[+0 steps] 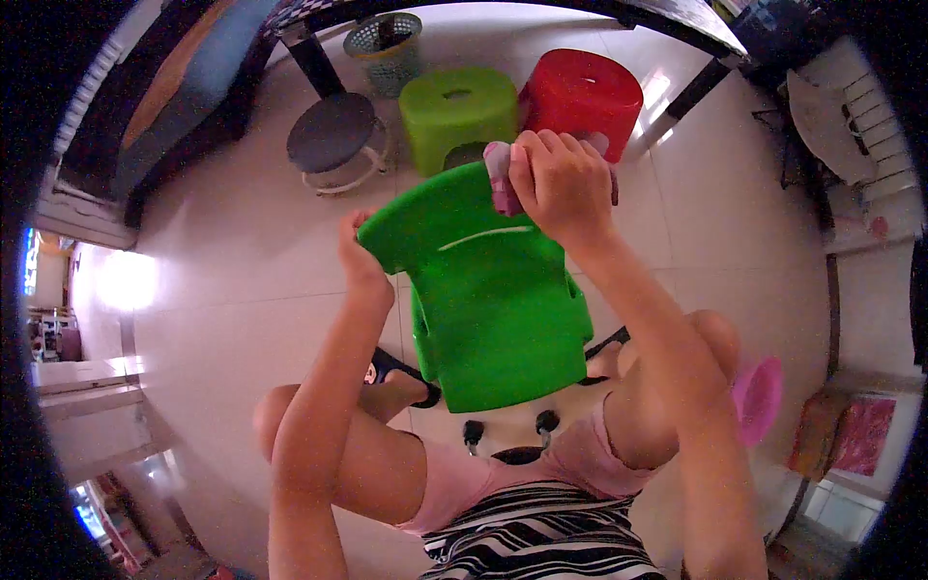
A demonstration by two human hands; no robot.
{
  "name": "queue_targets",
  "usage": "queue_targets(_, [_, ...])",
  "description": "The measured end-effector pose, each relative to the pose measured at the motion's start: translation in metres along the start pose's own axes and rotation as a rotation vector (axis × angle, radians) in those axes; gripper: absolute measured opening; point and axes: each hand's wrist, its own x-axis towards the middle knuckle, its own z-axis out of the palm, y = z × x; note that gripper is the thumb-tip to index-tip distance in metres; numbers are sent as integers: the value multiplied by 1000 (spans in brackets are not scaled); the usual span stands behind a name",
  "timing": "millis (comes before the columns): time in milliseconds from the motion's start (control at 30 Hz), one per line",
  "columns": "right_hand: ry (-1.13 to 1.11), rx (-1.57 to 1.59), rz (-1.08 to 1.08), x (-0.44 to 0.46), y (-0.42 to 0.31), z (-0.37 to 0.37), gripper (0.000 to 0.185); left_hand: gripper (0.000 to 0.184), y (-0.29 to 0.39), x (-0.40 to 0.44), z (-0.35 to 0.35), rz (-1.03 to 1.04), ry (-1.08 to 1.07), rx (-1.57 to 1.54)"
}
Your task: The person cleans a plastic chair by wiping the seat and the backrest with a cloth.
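A small green plastic chair (493, 290) is tilted between my knees, its backrest toward the far side. At the backrest's left corner, my left hand (362, 256) is closed around the edge. My right hand (567, 184) is at the right end of the same edge, closed on a pinkish cloth (501, 179) that touches the chair there. Part of the cloth is hidden behind my fingers. The chair's legs are mostly out of sight.
Beyond the chair stand a light green stool (459, 116), a red stool (585, 97) and a round grey stool (333, 133). A mesh basket (384, 53) is under the table (677, 24). To my right is a pink basin (759, 401).
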Motion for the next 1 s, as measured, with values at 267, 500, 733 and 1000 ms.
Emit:
queue_targets(267, [-99, 58, 60, -6, 18, -15, 23, 29, 2, -1, -1, 71, 40, 40])
queue_targets(500, [-157, 118, 151, -13, 26, -19, 23, 28, 4, -10, 1, 121, -3, 58])
queue_targets(733, [-164, 132, 135, -8, 25, -23, 20, 34, 36, -10, 3, 106, -469, 235])
queue_targets(1000, [-143, 161, 138, -8, 25, -25, 20, 32, 46, -7, 2, -66, -357, 376])
